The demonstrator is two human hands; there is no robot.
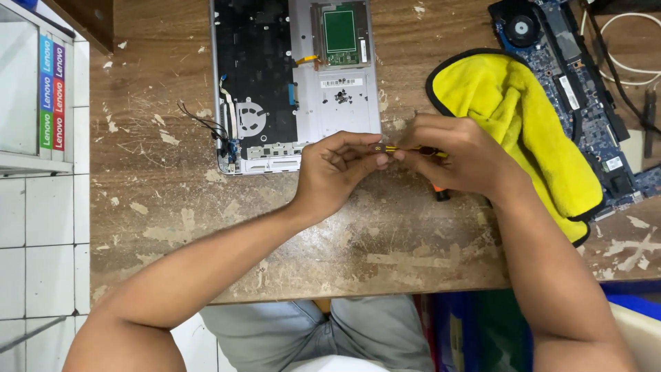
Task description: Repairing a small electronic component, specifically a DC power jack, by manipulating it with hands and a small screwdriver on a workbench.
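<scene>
My left hand and my right hand meet over the worn wooden table, just in front of an opened laptop base. My right hand grips a small screwdriver with a yellow shaft and an orange-black handle end poking out below the palm. My left hand's thumb and fingers pinch the screwdriver's tip, where a tiny part may sit; it is too small to tell. The laptop base lies with its insides up, showing a green board and a fan grille.
A yellow cloth with black trim lies right of my hands, partly over a blue circuit board with a fan. White cables run at the far right. A white cabinet stands left of the table.
</scene>
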